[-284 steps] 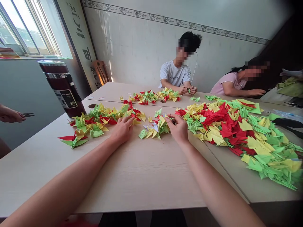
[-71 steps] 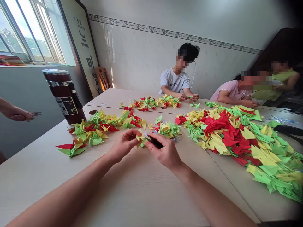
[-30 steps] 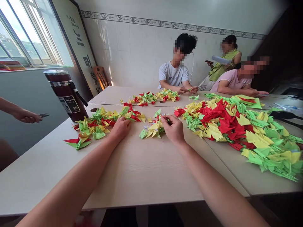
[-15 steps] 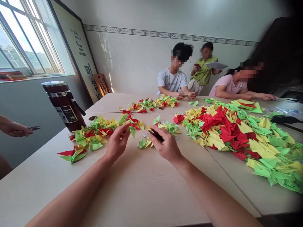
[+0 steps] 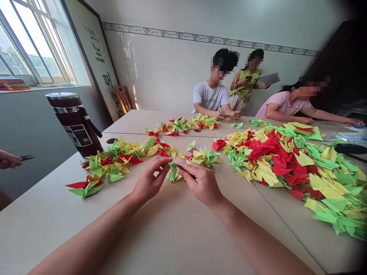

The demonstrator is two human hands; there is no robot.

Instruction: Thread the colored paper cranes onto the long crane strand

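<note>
Both my hands meet above the near middle of the table. My left hand [image 5: 151,178] is closed, thumb and forefinger pinching a folded green paper crane [image 5: 173,172] at its top; part of the crane is behind the fingers. My right hand [image 5: 202,182] is wrapped round a small black tool [image 5: 180,167]. Its dark tip shows at the fingertips, close to the crane, and most of it is hidden in the palm. Just beyond my hands lies a small cluster of green, yellow and red paper cranes [image 5: 205,156].
A large heap of folded paper cranes [image 5: 282,160] covers the right side. A garland-like row of cranes [image 5: 114,158] lies left, near a dark vacuum flask [image 5: 76,126]. A person's hand [image 5: 8,159] at far left holds small scissors [image 5: 25,157]. Three people are across the table.
My hands have come together; the left hand moved right with the green paper crane, and the tool's tip is now beside it. The person in pink has reached further right.
</note>
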